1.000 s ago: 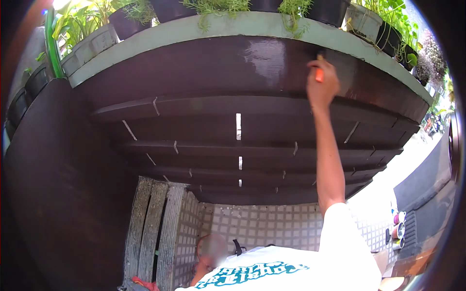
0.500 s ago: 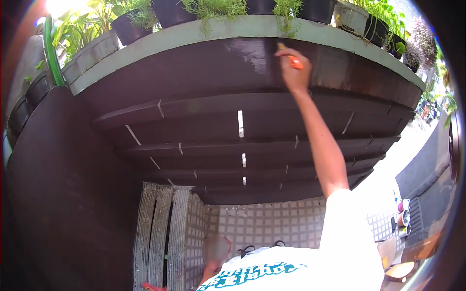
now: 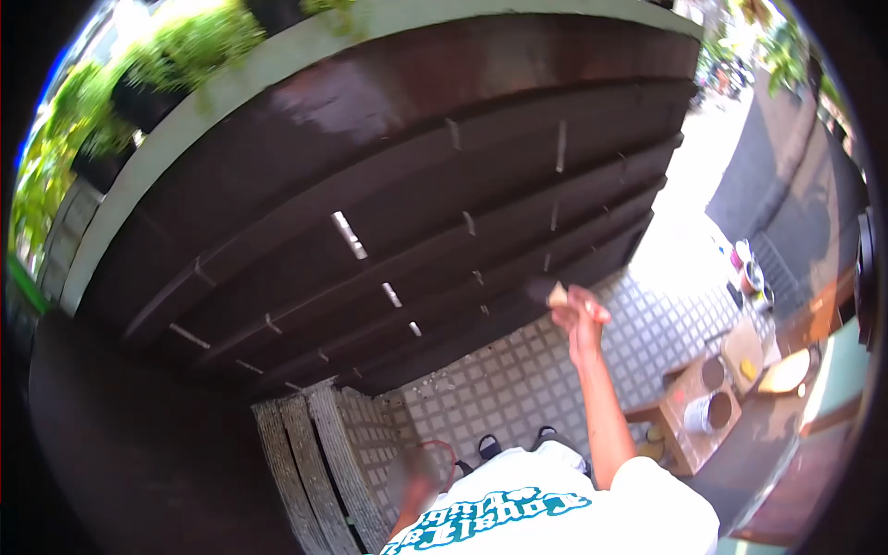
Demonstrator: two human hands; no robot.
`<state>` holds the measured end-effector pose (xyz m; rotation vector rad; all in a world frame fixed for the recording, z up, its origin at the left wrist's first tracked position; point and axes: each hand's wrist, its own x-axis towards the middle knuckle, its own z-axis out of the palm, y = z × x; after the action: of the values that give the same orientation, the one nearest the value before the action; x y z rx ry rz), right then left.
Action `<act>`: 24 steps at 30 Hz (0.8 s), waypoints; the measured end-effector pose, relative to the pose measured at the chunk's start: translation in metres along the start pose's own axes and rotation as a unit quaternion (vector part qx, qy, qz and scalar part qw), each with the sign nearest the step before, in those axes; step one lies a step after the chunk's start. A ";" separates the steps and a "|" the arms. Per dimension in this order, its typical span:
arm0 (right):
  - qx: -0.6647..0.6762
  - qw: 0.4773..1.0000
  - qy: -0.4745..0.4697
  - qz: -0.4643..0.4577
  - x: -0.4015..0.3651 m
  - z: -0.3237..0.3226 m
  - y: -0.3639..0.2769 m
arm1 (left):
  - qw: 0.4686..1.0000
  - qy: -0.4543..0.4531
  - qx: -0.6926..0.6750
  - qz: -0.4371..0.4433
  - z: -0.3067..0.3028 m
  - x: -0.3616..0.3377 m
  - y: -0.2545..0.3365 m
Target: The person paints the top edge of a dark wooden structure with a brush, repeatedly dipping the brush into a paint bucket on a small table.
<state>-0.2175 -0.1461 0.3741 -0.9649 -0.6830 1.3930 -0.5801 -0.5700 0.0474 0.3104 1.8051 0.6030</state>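
My right hand [image 3: 583, 319] is closed round a paintbrush [image 3: 557, 295], whose dark bristles point left toward the lower part of a dark brown slatted wall [image 3: 305, 185]. In this view the hand overlaps the tiled floor near the wall's bottom edge. A wet, shiny patch shows on the wall's top band. Low in front of my shirt, my left hand [image 3: 421, 483] is blurred and its fingers do not show. A thin red curved edge [image 3: 450, 451] runs beside it; what that belongs to is smeared.
Grey wooden slats [image 3: 296, 453] stand at lower left. Potted plants [image 3: 194, 46] line the pale ledge [image 3: 139, 176] above the wall. At right, a small wooden table [image 3: 680, 416] carries a white bucket [image 3: 708, 413]. Several paint cans [image 3: 752, 276] stand farther back on the floor.
My right hand has come down from the wall's top band with the brush, away from the painted surface. The view has turned to the right, bringing the small table and bucket into sight.
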 end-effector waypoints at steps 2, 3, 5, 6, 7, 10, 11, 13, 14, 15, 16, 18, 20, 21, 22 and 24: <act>0.031 0.993 0.094 0.070 -0.037 -0.088 0.044 | 0.998 -0.017 0.055 0.036 -0.006 0.010 0.021; 0.046 0.985 0.135 0.092 -0.057 -0.130 0.057 | 0.995 -0.024 0.081 0.048 -0.009 0.016 0.030; 0.071 0.968 0.211 0.112 -0.090 -0.186 0.066 | 0.998 -0.015 0.058 -0.015 -0.007 0.029 0.048; 0.081 0.959 0.247 0.110 -0.105 -0.208 0.065 | 0.996 -0.025 0.083 -0.019 -0.004 0.025 0.060; 0.090 0.949 0.284 0.106 -0.118 -0.231 0.062 | 0.993 -0.036 0.108 -0.022 0.001 0.024 0.075; 0.113 0.932 0.333 0.093 -0.141 -0.267 0.031 | 0.978 -0.076 0.194 -0.007 0.043 0.019 0.122; 0.107 0.932 0.336 0.080 -0.147 -0.279 0.021 | 0.963 -0.109 0.245 0.004 0.059 0.022 0.138; 0.102 0.934 0.337 0.059 -0.160 -0.303 -0.001 | 0.935 -0.161 0.313 0.037 0.094 0.061 0.144; 0.097 0.935 0.337 0.050 -0.165 -0.317 -0.012 | 0.920 -0.143 0.351 0.096 0.125 0.083 0.153; 0.100 0.932 0.347 0.040 -0.169 -0.334 -0.020 | 0.901 -0.124 0.385 0.154 0.153 0.092 0.160; 0.103 0.928 0.357 0.033 -0.175 -0.350 -0.025 | 0.906 -0.144 0.377 0.128 0.186 0.081 0.177; 0.111 0.919 0.378 0.017 -0.187 -0.381 -0.033 | 0.897 -0.191 0.374 0.137 0.262 0.067 0.216; 0.122 0.907 0.403 -0.006 -0.200 -0.412 -0.041 | 0.886 -0.232 0.361 0.174 0.329 0.054 0.239; 0.124 0.898 0.421 -0.014 -0.206 -0.426 -0.047 | 0.889 -0.244 0.346 0.176 0.358 0.042 0.251; 0.119 0.891 0.438 -0.022 -0.213 -0.439 -0.053 | 0.884 -0.263 0.339 0.186 0.383 0.033 0.262; 0.108 0.873 0.474 -0.038 -0.226 -0.468 -0.058 | 0.874 -0.302 0.324 0.201 0.427 0.018 0.270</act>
<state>0.1947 -0.4363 0.2347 -1.2580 0.1773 0.7390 -0.2067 -0.2317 0.0875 1.2163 1.2708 0.1143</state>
